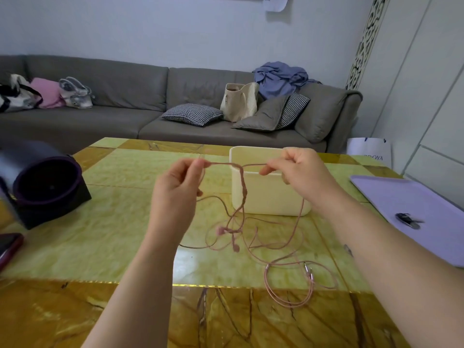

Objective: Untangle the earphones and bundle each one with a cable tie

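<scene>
- Holding the thin, pink, rubbery earphone cables (242,187) up in both hands above the glossy green-and-amber marble table (120,222); pulling a short span taut between them, likely to show where the strands cross.
- With the left hand (175,187), pinching the cable between thumb and forefinger; other fingers loosely curled; a loose strand running down past the palm.
- With the right hand (298,169), nipping the far end of the span between thumb and forefinger; remaining fingers tucked in; another strand dropping from under this hand toward the table.
- Between the hands, hanging down, a tightly twisted, ropey length; wound enough to suggest more than one set, though impossible to count from here.
- Below the hands, trailing off into slack loops on the table; small rounded pink earbuds (222,231) low under the twist, resting or hanging clear, hard to tell; thin metallic jack plugs (307,270) lying below the right forearm.
- Just beyond the hands, a cream, smooth-walled rectangular plastic box (271,197); probably for the finished bundles.
- Out past the right hand, a flat lilac tray (401,197) carrying small dark items (408,220); too blurred to call them cable ties.
- Judging by the knotting: early days; untangling unfinished, no bundling done yet.
</scene>
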Demonstrator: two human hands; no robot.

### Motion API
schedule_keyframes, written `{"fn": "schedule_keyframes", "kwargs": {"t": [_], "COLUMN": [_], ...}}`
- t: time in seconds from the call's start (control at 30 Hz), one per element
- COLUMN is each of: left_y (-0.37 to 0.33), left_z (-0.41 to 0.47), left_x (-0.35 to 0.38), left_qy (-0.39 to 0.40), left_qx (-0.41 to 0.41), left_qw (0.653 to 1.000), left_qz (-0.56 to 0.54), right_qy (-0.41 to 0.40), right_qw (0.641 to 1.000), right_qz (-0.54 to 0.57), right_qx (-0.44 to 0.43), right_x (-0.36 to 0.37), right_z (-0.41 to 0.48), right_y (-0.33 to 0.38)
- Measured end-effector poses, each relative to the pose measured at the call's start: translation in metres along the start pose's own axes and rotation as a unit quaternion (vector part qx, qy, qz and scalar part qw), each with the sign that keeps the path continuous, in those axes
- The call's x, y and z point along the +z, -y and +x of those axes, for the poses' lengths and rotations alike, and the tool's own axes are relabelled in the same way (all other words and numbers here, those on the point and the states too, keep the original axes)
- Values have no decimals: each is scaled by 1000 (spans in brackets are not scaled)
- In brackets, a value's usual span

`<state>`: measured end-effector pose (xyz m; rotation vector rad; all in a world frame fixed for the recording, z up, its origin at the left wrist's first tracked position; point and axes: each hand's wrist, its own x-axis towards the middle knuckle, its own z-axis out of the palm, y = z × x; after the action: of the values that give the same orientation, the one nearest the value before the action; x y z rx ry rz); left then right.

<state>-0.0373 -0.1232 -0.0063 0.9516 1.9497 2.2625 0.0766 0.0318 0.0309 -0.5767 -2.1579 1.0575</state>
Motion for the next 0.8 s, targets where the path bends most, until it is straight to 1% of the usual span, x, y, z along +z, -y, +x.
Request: {"fn": "schedule_keyframes", "kwargs": {"t": [0.07, 0.1, 0.17, 0.23, 0.33, 0.43, 0.47, 0.5, 0.53, 0.57, 0.6, 0.63, 0.67, 0.7, 0.8], "left_y": [3, 5, 8, 9, 11, 15, 15, 15, 14, 12, 9, 7, 6, 5, 3], "left_z": [5, 7, 10, 12, 11, 9, 8, 7, 6, 7, 8, 10, 11, 12, 10], "left_x": [-8, -12, -20, -25, -26, -25, -25, -25, -26, -26, -27, -29, -31, -31, -30], "left_qy": [-69, -101, -157, -194, -225, -239, -237, -233, -224, -210, -189, -163, -134, -106, -46], "left_qx": [-6, -20, -54, -87, -136, -157, -152, -142, -132, -126, -126, -134, -146, -161, -206], "left_qw": [997, 994, 984, 971, 956, 951, 954, 958, 962, 967, 971, 974, 973, 970, 951], "left_qz": [-12, -27, -67, -105, -128, -117, -106, -94, -83, -75, -75, -87, -114, -149, -228], "right_qy": [-58, -84, -128, -148, -171, -211, -218, -227, -237, -246, -236, -205, -158, -109, 16], "right_qw": [992, 977, 923, 867, 804, 770, 779, 811, 858, 911, 949, 969, 980, 985, 983], "right_qz": [96, 169, 313, 410, 486, 507, 491, 446, 369, 254, 140, 62, 28, 21, -25], "right_qx": [64, 103, 181, 241, 296, 326, 322, 301, 266, 213, 157, 122, 117, 132, 180], "right_x": [-6, -10, -15, -16, -11, -4, -1, 3, 5, 7, 8, 9, 9, 8, 5], "right_z": [4, 7, 10, 10, 6, 2, 0, -3, -5, -6, -9, -11, -13, -13, -15], "right_y": [-11, -17, -28, -40, -55, -64, -65, -65, -65, -67, -67, -66, -65, -66, -69]}}
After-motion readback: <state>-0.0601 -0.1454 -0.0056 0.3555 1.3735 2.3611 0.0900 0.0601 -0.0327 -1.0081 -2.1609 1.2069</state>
